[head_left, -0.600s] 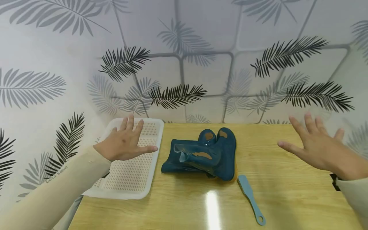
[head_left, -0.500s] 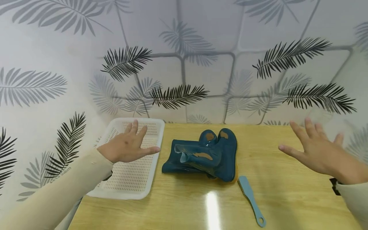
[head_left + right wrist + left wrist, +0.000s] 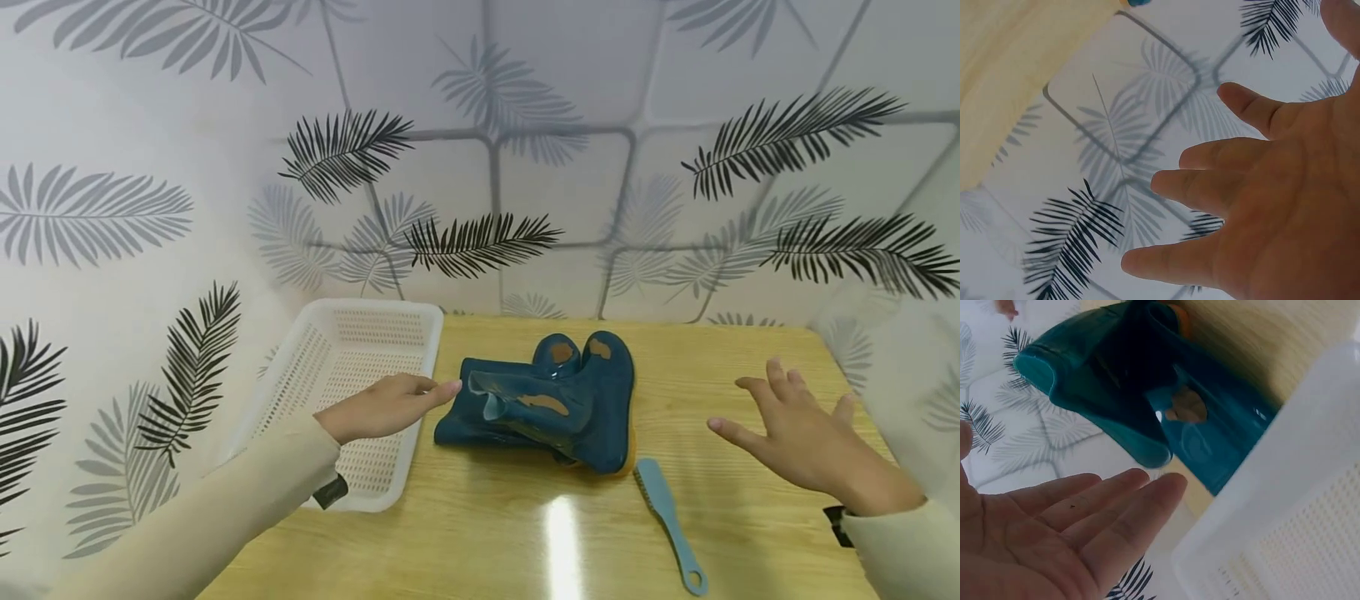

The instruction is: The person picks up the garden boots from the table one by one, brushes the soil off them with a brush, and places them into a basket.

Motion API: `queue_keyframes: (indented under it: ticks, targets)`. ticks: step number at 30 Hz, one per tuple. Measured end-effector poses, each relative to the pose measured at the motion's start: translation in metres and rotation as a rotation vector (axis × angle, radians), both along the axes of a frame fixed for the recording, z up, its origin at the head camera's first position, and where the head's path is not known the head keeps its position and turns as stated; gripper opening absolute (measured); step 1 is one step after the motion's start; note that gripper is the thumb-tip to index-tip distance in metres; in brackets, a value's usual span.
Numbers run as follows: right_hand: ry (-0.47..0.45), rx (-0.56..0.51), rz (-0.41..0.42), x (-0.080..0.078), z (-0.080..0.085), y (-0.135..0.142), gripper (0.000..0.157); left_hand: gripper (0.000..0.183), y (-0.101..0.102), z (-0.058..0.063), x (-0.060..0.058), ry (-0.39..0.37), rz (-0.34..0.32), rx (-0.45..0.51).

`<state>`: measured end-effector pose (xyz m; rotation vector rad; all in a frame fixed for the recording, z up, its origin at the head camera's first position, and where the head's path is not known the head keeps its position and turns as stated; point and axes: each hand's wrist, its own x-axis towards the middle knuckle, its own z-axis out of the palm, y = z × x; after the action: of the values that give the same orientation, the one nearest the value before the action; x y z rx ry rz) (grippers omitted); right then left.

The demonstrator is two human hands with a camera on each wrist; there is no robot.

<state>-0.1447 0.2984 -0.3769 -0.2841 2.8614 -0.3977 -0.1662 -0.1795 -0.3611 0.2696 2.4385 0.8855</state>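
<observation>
A pair of dark teal rubber boots (image 3: 555,408) lies on its side on the table, one boot over the other, with brown patches on them. My left hand (image 3: 386,407) is over the right part of the basket, its thumb side close to the boots' open tops. In the left wrist view, straight fingers (image 3: 1125,525) lie near the rim of a boot (image 3: 1116,381), holding nothing. To the right of the boots, my right hand (image 3: 802,433) hovers above the table with fingers spread and nothing in it. A blue brush (image 3: 671,525) rests in front of the boots.
A white perforated plastic basket (image 3: 431,350) stands at the left of the wooden table (image 3: 480,542). Behind the table hangs a pale wall covering (image 3: 555,192) with a feather and leaf pattern.
My left hand has turned and moved right toward the boots. My right hand has come lower and nearer. The head view has shifted slightly; boots, brush and basket stay put.
</observation>
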Motion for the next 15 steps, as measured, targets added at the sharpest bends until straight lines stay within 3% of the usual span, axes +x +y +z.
queue_keyframes:
  ticks: [7, 15]
  targets:
    - [-0.015, -0.086, 0.001, 0.003, -0.022, -0.008, 0.085, 0.081, 0.01, -0.01, -0.007, -0.102, 0.057, 0.176]
    - [-0.021, -0.154, 0.002, 0.009, -0.04, -0.013, 0.064, 0.078, 0.023, -0.025, -0.015, -0.175, 0.126, 0.258]
